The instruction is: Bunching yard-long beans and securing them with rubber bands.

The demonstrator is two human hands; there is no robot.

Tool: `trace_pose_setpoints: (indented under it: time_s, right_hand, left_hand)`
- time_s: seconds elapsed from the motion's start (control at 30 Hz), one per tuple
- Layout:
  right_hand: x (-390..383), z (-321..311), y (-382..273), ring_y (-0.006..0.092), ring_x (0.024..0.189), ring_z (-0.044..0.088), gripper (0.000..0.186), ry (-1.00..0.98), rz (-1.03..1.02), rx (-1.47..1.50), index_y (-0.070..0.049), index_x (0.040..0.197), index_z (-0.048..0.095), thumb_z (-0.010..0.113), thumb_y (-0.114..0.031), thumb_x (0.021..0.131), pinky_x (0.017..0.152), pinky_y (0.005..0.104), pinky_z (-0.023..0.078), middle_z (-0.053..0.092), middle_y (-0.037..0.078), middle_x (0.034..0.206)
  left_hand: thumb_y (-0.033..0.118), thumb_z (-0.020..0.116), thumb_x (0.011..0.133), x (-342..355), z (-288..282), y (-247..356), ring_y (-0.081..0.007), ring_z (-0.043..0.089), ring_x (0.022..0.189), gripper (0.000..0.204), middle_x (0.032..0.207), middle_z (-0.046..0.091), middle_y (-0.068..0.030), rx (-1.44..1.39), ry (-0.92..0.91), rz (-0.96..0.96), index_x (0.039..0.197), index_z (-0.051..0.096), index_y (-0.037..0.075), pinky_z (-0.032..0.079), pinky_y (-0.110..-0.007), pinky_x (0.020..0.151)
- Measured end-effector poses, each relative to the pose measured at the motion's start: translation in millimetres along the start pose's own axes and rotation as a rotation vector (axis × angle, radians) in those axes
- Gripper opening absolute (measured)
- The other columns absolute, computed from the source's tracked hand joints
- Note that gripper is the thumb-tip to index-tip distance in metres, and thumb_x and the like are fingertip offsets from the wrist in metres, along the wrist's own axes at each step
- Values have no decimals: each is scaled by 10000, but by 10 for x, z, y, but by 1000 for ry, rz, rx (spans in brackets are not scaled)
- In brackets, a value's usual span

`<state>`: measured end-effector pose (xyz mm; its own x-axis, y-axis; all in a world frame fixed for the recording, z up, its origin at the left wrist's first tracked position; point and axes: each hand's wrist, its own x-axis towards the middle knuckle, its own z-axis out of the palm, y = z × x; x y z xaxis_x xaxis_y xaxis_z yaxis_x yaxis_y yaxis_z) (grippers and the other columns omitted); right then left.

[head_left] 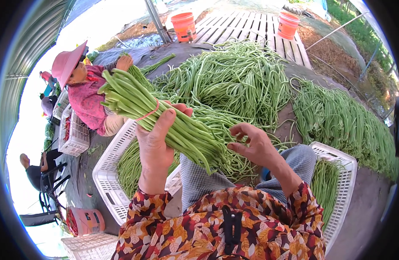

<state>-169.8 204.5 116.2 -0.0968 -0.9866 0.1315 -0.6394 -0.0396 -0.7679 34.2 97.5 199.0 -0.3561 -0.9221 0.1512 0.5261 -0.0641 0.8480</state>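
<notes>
My left hand is wrapped round a bundle of long green beans, tilted with its upper end to the left and bound by a red rubber band. My right hand is beside the bundle's lower end, fingers curved and apart, holding nothing. A large heap of loose beans lies in front of me. White plastic crates of beans stand on my left and right. Another long row of beans lies at the right.
A co-worker in a pink hat handles beans at the left; other people sit beyond. Also there: crates, a pink bucket, two orange buckets near a slatted board, and a metal post.
</notes>
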Motion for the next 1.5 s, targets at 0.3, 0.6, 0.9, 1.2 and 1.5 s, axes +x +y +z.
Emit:
trace_pose_setpoints:
  time_s: [0.3, 0.6, 0.9, 1.2, 1.5]
  right_hand:
    - [142, -223, -309, 313, 1145, 540, 887, 62, -274, 405, -49, 1357, 387, 836, -367, 661, 979, 400, 416, 543, 193, 1231]
    - [-16, -669, -113, 150, 910, 626, 395, 117, -67, 998, -17, 1161, 581, 700, -122, 800, 823, 325, 514, 661, 73, 1007]
    - [26, -1336, -117, 289, 1034, 600, 550, 209, -149, 969, 19, 1213, 498, 642, -353, 835, 886, 414, 510, 606, 168, 1077]
    - [99, -1287, 132, 305, 1136, 557, 389, 470, -111, 1236, 3, 1239, 483, 587, -150, 897, 943, 425, 488, 575, 167, 1190]
    - [-119, -1172, 51, 224, 937, 630, 350, 752, 131, 1012, 21, 1141, 579, 601, -211, 882, 829, 379, 543, 635, 133, 1048]
  left_hand:
    - [129, 713, 781, -14, 646, -348, -288, 597, 1070, 337, 1098, 624, -129, 247, -424, 70, 1068, 576, 15, 489, -403, 913]
    - [523, 615, 853, 460, 1183, -309, -218, 501, 1143, 782, 1207, 531, -164, 231, -988, -100, 1342, 382, -42, 412, -335, 965]
    - [292, 824, 700, 367, 869, -1006, -220, 501, 1173, 845, 1269, 540, -141, 148, -1065, -587, 1355, 402, -33, 383, -339, 1019]
    - [196, 776, 764, 418, 919, -1244, -186, 590, 1040, 619, 1148, 596, -111, -10, -909, -840, 1273, 493, -16, 491, -342, 895]
    - [327, 842, 640, 224, 1026, -1685, -242, 639, 971, 781, 1059, 654, -150, -35, -1197, -684, 1244, 483, -17, 526, -369, 850]
